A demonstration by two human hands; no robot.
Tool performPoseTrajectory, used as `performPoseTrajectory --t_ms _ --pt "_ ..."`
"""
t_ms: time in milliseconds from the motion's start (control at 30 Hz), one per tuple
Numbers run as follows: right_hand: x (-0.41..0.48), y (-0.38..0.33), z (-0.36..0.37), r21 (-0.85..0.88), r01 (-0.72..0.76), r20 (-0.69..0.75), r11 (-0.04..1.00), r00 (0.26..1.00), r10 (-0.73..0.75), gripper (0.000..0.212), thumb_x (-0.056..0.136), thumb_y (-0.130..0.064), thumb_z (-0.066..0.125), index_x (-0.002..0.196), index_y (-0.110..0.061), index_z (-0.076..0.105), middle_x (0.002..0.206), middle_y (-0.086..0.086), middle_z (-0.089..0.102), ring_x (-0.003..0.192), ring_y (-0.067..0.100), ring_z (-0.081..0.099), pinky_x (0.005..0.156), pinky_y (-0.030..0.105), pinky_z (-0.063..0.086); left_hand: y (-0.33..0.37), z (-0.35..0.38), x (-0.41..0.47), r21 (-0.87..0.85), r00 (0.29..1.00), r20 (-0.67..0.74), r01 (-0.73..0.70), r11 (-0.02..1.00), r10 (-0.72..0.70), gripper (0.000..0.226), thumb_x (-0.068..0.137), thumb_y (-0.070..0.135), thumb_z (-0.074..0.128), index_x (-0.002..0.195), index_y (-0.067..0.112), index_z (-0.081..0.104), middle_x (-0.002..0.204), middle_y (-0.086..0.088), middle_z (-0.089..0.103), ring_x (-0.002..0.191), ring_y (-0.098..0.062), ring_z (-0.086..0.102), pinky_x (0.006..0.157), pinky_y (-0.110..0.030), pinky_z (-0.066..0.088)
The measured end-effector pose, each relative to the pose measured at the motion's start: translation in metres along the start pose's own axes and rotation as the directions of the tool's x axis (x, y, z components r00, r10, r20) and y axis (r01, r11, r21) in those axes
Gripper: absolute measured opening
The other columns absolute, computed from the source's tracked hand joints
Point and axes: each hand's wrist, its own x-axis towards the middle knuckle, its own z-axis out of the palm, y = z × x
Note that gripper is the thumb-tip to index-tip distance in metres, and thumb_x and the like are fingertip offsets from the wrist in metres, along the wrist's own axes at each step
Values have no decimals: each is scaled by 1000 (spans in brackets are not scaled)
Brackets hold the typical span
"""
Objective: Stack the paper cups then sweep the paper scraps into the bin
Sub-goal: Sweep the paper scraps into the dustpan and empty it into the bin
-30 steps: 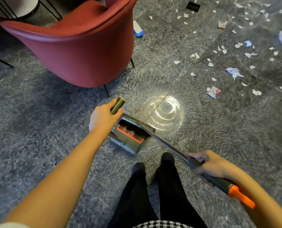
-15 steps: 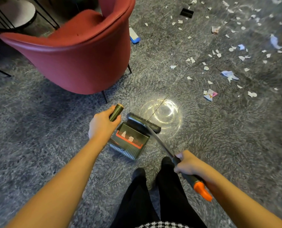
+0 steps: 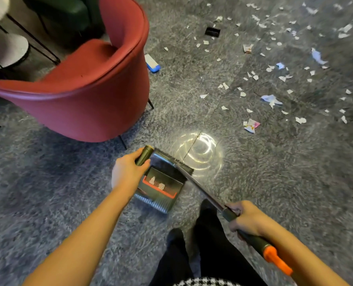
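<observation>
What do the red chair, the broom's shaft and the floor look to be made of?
Red chair: matte velvety fabric, apparently; soft sheen, piped edge.
Broom shaft: bare metal, likely; thin, silvery, glinting.
Floor: polished stone-look tile, probably; mirrors a ceiling light, thin joint line.

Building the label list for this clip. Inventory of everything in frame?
armchair: one, red, upper left
side table: one, pale top, black legs, far upper left
dustpan: one, dark with orange trim, centre, ahead of the feet
broom: one, dark head, metal shaft, green-orange grip; head over the dustpan
paper scraps: many, mostly white, scattered upper right
wrapper: one, pink-white, right of centre
block: one, blue-white, right of the armchair
black rectangle: one, top centre; unclear what
floor: one, grey, throughout
legs: two, black trousers, bottom centre
left hand: one, grips the dustpan handle
right hand: one, grips the broom
</observation>
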Motion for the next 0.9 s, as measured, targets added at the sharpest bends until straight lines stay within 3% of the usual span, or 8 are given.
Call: performPoseTrajectory --t_ms 133,233,300,400,533,600,767,900 --pt "14 -17 -29 65 47 -59 997 997 -43 37 72 11 57 107 -2 60 62 7 53 43 15 54 45 22 44 32 3 36 0 997 -25 -74 997 74 37 84 24 70 120 25 66 93 -9 72 79 -25 66 64 -39 53" --pt "31 -29 -63 125 32 -108 992 994 -18 32 71 16 54 101 9 61 52 8 49 29 13 46 34 18 38 58 10 72 4 993 -23 -117 993 117 38 83 23 70 121 23 66 96 -10 73 87 -27 67 71 -43 54" --pt "46 -37 -90 167 37 -145 985 989 -13 34 72 18 53 105 13 60 54 10 53 35 17 48 34 17 37 78 18 99 0 990 -24 -140 990 140 38 83 23 70 121 24 66 93 -12 73 87 -27 67 72 -44 53" --pt "70 -51 -139 163 46 -179 986 984 -17 46 73 16 56 118 8 56 77 14 54 50 22 52 37 21 40 111 36 144 4 987 -35 -154 988 154 40 82 23 71 122 24 65 98 -14 72 92 -28 67 76 -45 53" --pt "109 -71 -216 209 45 -192 977 981 -4 44 75 14 56 117 3 58 72 13 54 27 13 45 30 18 36 164 61 211 24 986 -26 -165 986 165 42 82 23 71 124 20 64 104 -16 71 98 -30 66 80 -45 52" --pt "127 -82 -255 219 43 -202 975 979 2 40 75 13 57 113 2 60 64 10 52 27 12 45 31 18 37 190 72 242 33 985 -25 -168 985 169 43 83 23 71 124 21 63 103 -16 71 97 -31 66 79 -46 52" --pt "159 -107 -329 277 49 -265 960 964 28 55 76 11 59 127 -9 55 47 5 53 24 12 45 28 16 35 237 92 307 30 983 -34 -182 983 183 44 84 26 69 127 25 61 100 -15 71 93 -30 66 77 -45 53" --pt "187 -130 -374 344 49 -277 938 960 51 62 79 11 58 136 -9 46 62 8 54 24 12 46 29 16 34 262 102 360 48 982 -29 -184 982 186 44 85 29 68 128 28 59 95 -14 71 88 -28 67 71 -40 51"
